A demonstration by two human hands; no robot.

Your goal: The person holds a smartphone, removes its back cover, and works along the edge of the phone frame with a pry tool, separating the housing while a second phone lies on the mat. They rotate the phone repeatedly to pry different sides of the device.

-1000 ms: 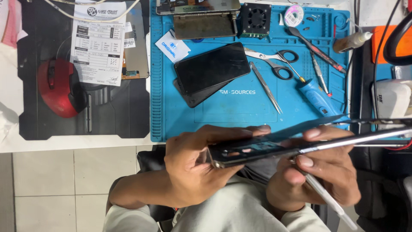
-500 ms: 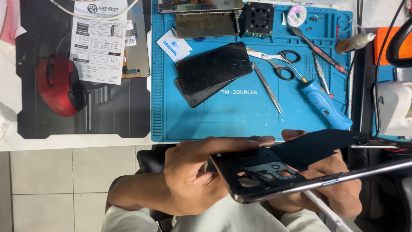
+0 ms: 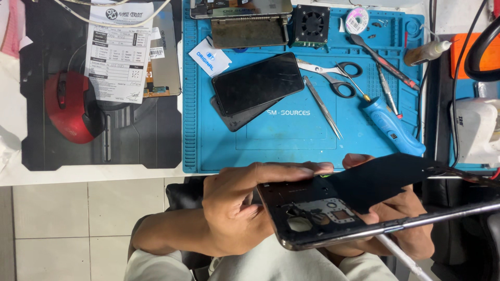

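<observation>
Over my lap I hold an opened phone frame point(image 3: 333, 221), its inner side with camera cut-outs facing up. My left hand point(image 3: 245, 208) grips its left end, thumb on the near side and fingers over the top edge. A thin black sheet point(image 3: 383, 179) is lifted off the frame, hinged up towards the right. My right hand point(image 3: 401, 229) lies beneath the frame and sheet, mostly hidden, holding them from below. A white rod point(image 3: 401, 257) sticks out under that hand.
The blue work mat point(image 3: 291, 140) carries a black screen panel point(image 3: 258, 83), tweezers point(image 3: 323, 106), scissors point(image 3: 333, 75), a blue-handled screwdriver point(image 3: 388, 125) and a small fan point(image 3: 311, 23). A red mouse point(image 3: 70, 106) and a paper form point(image 3: 122, 52) lie on the dark pad at left.
The frame has tilted so its inner side faces me, and the black sheet has been peeled up and away from it. Both hands have dropped slightly lower.
</observation>
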